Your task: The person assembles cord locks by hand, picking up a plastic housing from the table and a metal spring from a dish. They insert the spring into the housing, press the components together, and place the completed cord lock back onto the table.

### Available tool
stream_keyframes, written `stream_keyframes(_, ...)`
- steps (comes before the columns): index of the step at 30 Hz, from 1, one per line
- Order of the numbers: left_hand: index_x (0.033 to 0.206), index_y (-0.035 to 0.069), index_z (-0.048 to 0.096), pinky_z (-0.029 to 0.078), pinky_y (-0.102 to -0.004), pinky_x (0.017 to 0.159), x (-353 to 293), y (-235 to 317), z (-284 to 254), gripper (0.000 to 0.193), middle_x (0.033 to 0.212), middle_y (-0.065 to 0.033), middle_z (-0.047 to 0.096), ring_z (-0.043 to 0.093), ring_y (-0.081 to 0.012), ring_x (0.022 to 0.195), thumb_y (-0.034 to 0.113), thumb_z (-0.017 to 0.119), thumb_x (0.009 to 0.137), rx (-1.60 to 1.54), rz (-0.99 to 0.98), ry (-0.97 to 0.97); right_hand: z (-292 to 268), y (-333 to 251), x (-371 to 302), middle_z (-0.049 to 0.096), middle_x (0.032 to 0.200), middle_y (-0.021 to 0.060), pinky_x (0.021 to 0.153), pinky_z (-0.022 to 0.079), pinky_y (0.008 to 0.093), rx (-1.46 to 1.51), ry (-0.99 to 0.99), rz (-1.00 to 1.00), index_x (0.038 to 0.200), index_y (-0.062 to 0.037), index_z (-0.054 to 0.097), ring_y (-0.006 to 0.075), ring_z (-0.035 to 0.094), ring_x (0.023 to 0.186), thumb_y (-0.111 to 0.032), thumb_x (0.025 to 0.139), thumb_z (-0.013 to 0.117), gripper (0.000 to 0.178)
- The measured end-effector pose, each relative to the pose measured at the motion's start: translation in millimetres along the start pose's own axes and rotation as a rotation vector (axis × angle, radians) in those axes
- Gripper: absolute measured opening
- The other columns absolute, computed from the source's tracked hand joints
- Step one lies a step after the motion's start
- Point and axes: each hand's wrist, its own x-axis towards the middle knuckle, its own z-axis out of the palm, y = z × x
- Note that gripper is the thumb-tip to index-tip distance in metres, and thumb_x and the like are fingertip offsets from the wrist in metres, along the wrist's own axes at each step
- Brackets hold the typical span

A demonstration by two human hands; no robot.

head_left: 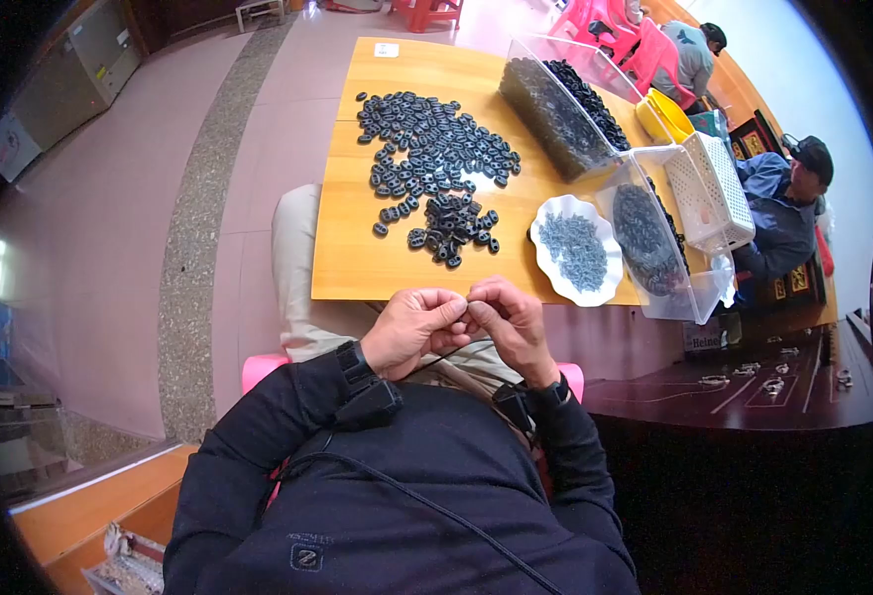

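My left hand [412, 329] and my right hand [509, 325] meet fingertip to fingertip just off the near edge of the wooden table [352, 268]. Both are closed in a pinch. What sits between the fingertips is small, dark and mostly hidden by them. Beyond my hands, on the tabletop, lies a heap of small black oval pieces with holes [453, 226]. Farther back, many similar black pieces [431, 139] are spread in one layer. Right of my hands stands a white scalloped dish [580, 290] holding many small grey translucent parts.
Clear plastic bins of black parts, one long [555, 119] and one nearer [644, 233], line the table's right side. Past them are a white perforated basket [719, 188] and a yellow bowl [664, 117]. A person in a dark cap [778, 213] sits at right, another farther back.
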Motion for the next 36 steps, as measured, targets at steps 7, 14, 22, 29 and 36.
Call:
stream_keyframes(7, 0.099, 0.002, 0.062, 0.054, -0.0221, 0.065, 2.0, -2.4, 2.1, 0.020, 0.086, -0.0023, 0.062, 0.060, -0.0092, 0.071, 0.021, 0.056, 0.096, 0.031, 0.029, 0.047, 2.2, 1.3, 0.1, 0.058, 0.086, 0.0052, 0.066, 0.049, 0.0226, -0.093, 0.056, -0.036, 0.092, 0.0020, 0.059, 0.0106, 0.060, 0.075, 0.001, 0.090, 0.058, 0.003)
stream_keyframes(14, 0.099, 0.000, 0.062, 0.055, -0.0224, 0.068, 4.9, -5.9, -2.3, 0.019, 0.087, -0.0029, 0.063, 0.058, -0.0066, 0.073, 0.017, 0.055, 0.097, 0.076, 0.062, 0.090, 6.4, -2.5, 2.1, 0.059, 0.083, 0.0093, 0.065, 0.047, 0.0265, -0.331, 0.091, -0.151, 0.090, 0.0010, 0.060, 0.0170, 0.059, 0.073, 0.000, 0.086, 0.062, 0.005)
stream_keyframes(22, 0.099, 0.002, 0.062, 0.054, -0.0219, 0.066, 3.8, -6.8, -0.1, 0.019, 0.086, -0.0018, 0.062, 0.058, -0.0071, 0.071, 0.019, 0.055, 0.097, 0.097, 0.074, 0.089, 4.5, 4.2, 2.7, 0.059, 0.084, 0.0100, 0.066, 0.048, 0.0270, -0.314, 0.082, -0.158, 0.090, 0.0012, 0.060, 0.0182, 0.060, 0.074, 0.002, 0.085, 0.061, 0.005)
stream_keyframes(29, 0.098, 0.003, 0.062, 0.053, -0.0213, 0.064, 2.9, -4.6, 2.6, 0.019, 0.084, -0.0009, 0.062, 0.059, -0.0079, 0.070, 0.021, 0.055, 0.097, 0.101, 0.083, 0.090, 1.6, 3.3, 1.7, 0.061, 0.087, 0.0093, 0.066, 0.048, 0.0240, -0.201, 0.067, -0.103, 0.092, 0.0032, 0.063, 0.0148, 0.060, 0.077, -0.001, 0.084, 0.066, 0.009)
stream_keyframes(36, 0.097, 0.003, 0.062, 0.053, -0.0200, 0.063, 2.8, -5.2, 2.8, 0.018, 0.082, -0.0004, 0.062, 0.059, -0.0071, 0.069, 0.020, 0.056, 0.096, 0.113, 0.084, 0.116, 3.2, 0.8, 0.6, 0.062, 0.088, 0.0075, 0.065, 0.047, 0.0220, -0.201, 0.086, -0.086, 0.091, 0.0046, 0.064, 0.0110, 0.059, 0.076, 0.000, 0.084, 0.065, 0.009)
